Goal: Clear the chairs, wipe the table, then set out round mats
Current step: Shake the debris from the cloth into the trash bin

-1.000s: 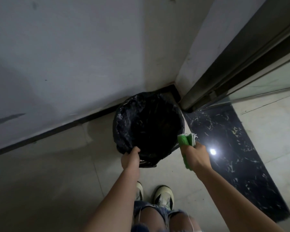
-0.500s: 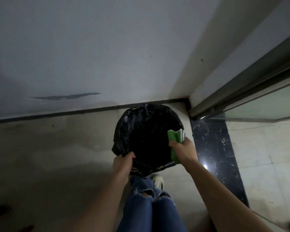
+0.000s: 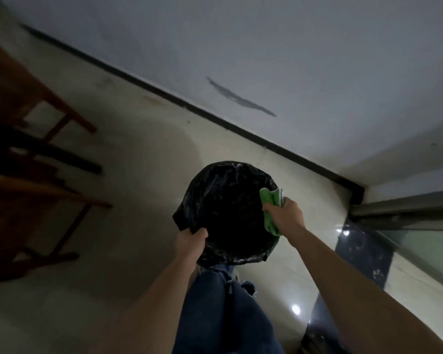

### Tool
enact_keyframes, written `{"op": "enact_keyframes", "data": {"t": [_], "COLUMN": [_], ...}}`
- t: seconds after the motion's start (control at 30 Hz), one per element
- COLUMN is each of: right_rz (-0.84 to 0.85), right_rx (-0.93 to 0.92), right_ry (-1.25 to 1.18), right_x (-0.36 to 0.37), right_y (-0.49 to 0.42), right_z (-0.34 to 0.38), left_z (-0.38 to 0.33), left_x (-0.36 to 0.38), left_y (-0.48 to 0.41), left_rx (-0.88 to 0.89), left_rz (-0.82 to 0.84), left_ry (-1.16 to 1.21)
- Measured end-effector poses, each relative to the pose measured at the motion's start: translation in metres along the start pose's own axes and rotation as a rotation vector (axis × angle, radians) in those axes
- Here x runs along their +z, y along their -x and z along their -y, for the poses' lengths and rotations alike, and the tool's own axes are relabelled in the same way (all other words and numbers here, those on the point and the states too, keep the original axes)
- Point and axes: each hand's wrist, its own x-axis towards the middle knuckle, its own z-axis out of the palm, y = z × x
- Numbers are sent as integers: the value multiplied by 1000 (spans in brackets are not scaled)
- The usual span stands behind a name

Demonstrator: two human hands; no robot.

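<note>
Bin (image 3: 228, 213) gripped at the rim on both sides: left hand (image 3: 191, 240) curled over the black liner (image 3: 189, 210), right hand (image 3: 288, 214) clutching the green cloth (image 3: 270, 200) against the edge. Risks: liner slips loose, or cloth drops inside. Wooden chairs (image 3: 36, 175) wait off left.

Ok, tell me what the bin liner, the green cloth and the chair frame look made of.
Bin liner: thin plastic film, glossy; crinkles catch white glints. Green cloth: soft matt fabric, perhaps microfibre; it folds and bunches in the right hand. Chair frame: probably wood, reddish-brown; the dim light hides the finish.
</note>
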Motion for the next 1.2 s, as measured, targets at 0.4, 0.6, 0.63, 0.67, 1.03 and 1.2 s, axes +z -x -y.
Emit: {"op": "enact_keyframes", "data": {"t": [0.4,0.6,0.63,0.67,1.03,1.2], "right_rz": [315,541,588,637,970,977], "right_rx": [-381,-637,-670,-695,-864,-874], "right_ry": [422,664,685,699,834,794], "right_x": [234,398,420,437,618,686], "right_y": [143,240,255,268,400,445], "right_z": [123,169,175,179,201,219], "left_z": [150,245,259,268,375,406], "left_x": [-248,-380,-397,-410,-540,-603], "left_y": [-4,-7,-6,-5,-12,-26], "left_rx": [-171,-248,-261,-266,-511,-594], "left_rz": [-139,-227,-235,-247,-537,-634], "left_ry": [354,521,549,570,720,843]}}
